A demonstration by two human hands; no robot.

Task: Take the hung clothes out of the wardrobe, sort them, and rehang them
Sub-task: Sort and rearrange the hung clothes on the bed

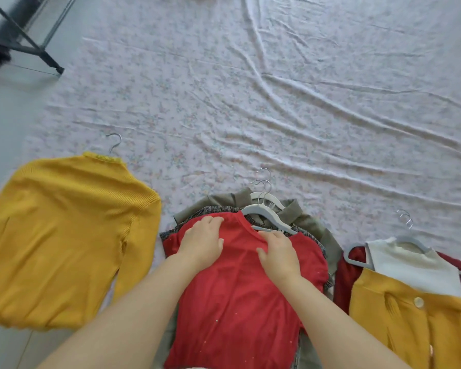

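Note:
A red top point(234, 294) lies on top of the middle pile on the bed, over a grey tweed garment point(218, 209) and an olive garment point(314, 225), each on a white hanger point(266, 211). My left hand point(201, 241) rests flat on the red top's left shoulder. My right hand point(278, 251) lies on it near the neckline, fingers by the hanger. On the left lies a mustard sweater point(64, 235) on its hanger. At the right, a white top point(410, 267), a mustard cardigan point(415, 326) and a dark red garment point(347, 278) are stacked.
The bed is covered by a wrinkled floral sheet point(250, 102). A black metal rack frame point(24, 41) stands on the pale floor at the far left, beyond the bed's corner.

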